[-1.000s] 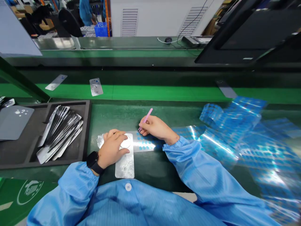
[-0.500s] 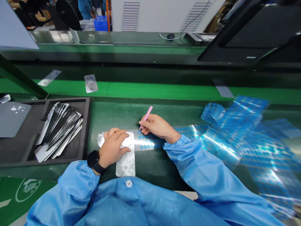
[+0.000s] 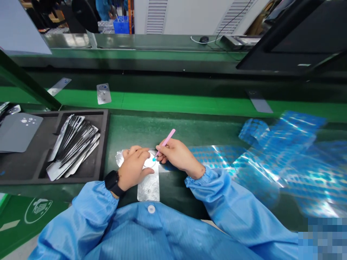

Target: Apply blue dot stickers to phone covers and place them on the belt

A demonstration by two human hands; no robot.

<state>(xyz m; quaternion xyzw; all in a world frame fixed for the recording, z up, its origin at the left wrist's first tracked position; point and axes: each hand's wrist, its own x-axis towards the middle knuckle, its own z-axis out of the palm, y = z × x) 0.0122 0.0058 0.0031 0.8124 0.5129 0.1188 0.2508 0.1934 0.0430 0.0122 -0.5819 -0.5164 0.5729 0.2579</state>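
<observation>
My left hand [image 3: 134, 166] lies over a thin silvery panel [image 3: 148, 187], holding it against the bench with bent fingers and thumb. A white round area [image 3: 148, 161] shows near the panel's top, partly under my fingers. In my right hand [image 3: 177, 156] is a pair of pink tweezers [image 3: 168, 138], pinched between thumb and fingers and slanting down. At their tip a small blue sticker [image 3: 154, 159] is over the round area; whether it touches is unclear. A clear strip with rows of blue stickers [image 3: 206, 155] runs rightward beneath my right hand.
At left, a black tray [image 3: 105, 144] holds a fanned stack of thin panels [image 3: 77, 146] and a grey panel [image 3: 20, 131]. More panels lie on the green strip behind, including a silvery one [image 3: 103, 94]. Loose sticker sheets [image 3: 292, 144] heap at right, below a dark monitor [image 3: 306, 36].
My right hand has moved left and slightly toward me, bringing the tweezers from the sticker strip to the panel's round area. A blue sticker now shows at their tip. My left hand stays on the panel.
</observation>
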